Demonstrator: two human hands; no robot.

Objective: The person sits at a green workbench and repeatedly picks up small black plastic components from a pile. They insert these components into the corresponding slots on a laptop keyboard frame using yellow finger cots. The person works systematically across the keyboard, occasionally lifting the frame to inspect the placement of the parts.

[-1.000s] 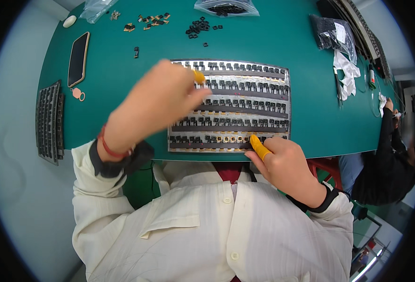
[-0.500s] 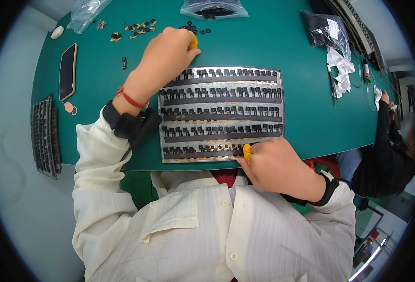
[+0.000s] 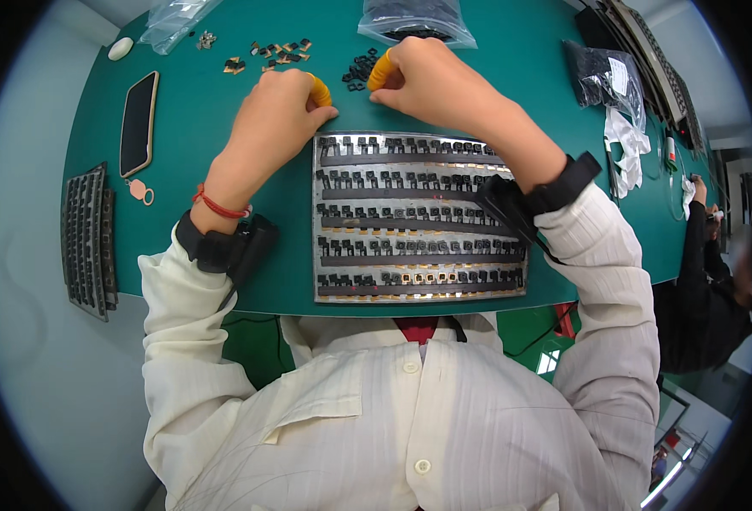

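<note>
Both hands [image 3: 287, 106] [image 3: 427, 77] flank the loose black parts [image 3: 359, 68] beyond the tray [image 3: 329, 294]

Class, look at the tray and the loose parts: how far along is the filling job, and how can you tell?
Done: four rows of the tray look full of black parts. In hand: the left hand and right hand are at the loose pile. Left: several empty slots in the bottom row.

One flat metal tray [image 3: 419, 294] with five rows of small black parts, one black phone [image 3: 138, 123], two clear plastic bags [image 3: 415, 17], two orange finger cots [image 3: 379, 71].
</note>
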